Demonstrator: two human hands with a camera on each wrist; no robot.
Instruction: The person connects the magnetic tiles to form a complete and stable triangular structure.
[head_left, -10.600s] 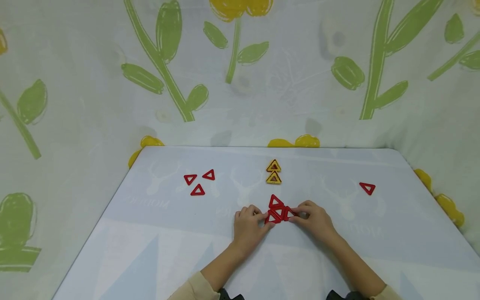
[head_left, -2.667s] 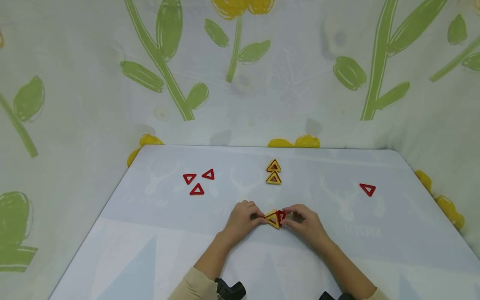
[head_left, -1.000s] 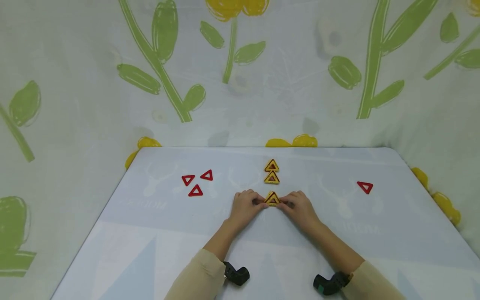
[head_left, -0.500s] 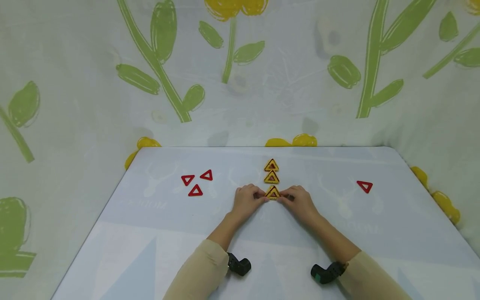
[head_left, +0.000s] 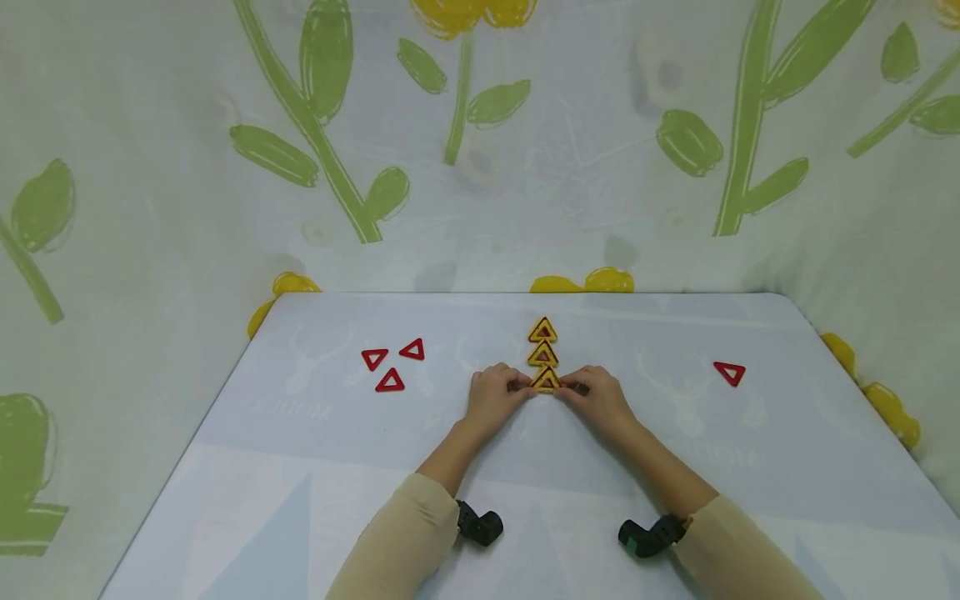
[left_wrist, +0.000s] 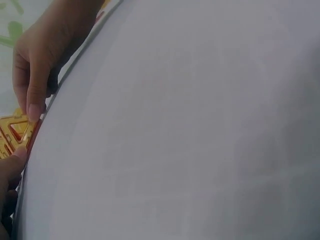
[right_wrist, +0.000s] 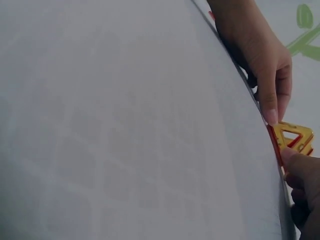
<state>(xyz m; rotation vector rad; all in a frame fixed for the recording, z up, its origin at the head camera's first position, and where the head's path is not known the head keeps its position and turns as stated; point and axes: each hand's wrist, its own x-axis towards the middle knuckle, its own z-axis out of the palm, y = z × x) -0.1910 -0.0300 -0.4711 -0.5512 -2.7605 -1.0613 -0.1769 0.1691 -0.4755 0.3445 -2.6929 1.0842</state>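
My left hand (head_left: 493, 400) and right hand (head_left: 600, 400) pinch the two lower corners of a small pyramid (head_left: 546, 381) between thumb and fingers. It is built of triangular tiles, yellow with red showing through. Both wrist views show the pyramid (left_wrist: 17, 131) with its yellow face and red edge between the thumbs. Straight behind it, a middle pyramid (head_left: 543, 354) and a far pyramid (head_left: 543, 330) of the same look stand in line. The tip of the held one overlaps the middle one in the head view.
Three loose red triangle tiles lie at the back left: one (head_left: 375, 352), another (head_left: 422, 350) and a third (head_left: 390, 389). A single red tile (head_left: 729, 364) lies to the right. The pale table (head_left: 375, 517) ends at a patterned curtain (head_left: 570, 183).
Four red tiles lay flat between my hands earliest; later my hands held yellow and red tiles partly folded. Since then both hands have moved the pyramid away from me, up to the other two.
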